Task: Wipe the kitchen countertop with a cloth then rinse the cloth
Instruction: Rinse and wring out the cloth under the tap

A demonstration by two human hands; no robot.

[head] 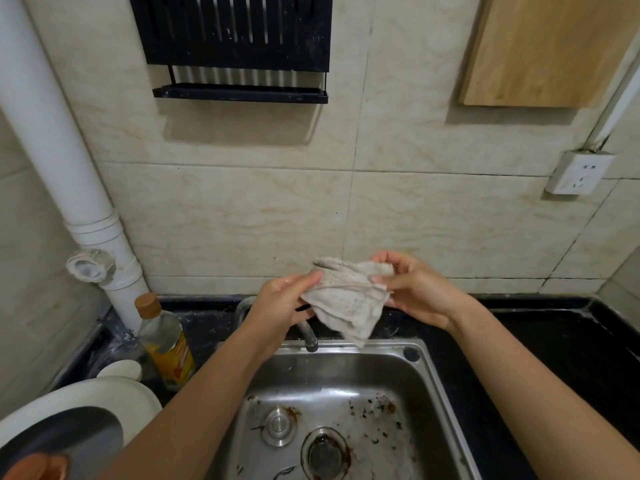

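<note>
A grey, speckled cloth (348, 296) hangs bunched in the air above the back rim of the steel sink (429, 382). My left hand (280, 304) holds its left edge, fingers curled round the fabric. My right hand (414, 289) pinches its upper right corner between thumb and fingers. The tap spout (309, 336) sticks out just below my left hand, over the basin; a thin trickle seems to fall from it. Dark crumbs and rusty stains lie on the sink floor around the drain (325, 453). The black countertop (554, 344) runs to the right of the sink.
An oil bottle (166, 341) with a brown cap stands left of the sink, beside white dishes (86, 400) and a dark pan. A white pipe (62, 157) runs down the left wall. A black rack (239, 46), a wooden board (550, 50) and a socket (576, 173) hang on the tiles.
</note>
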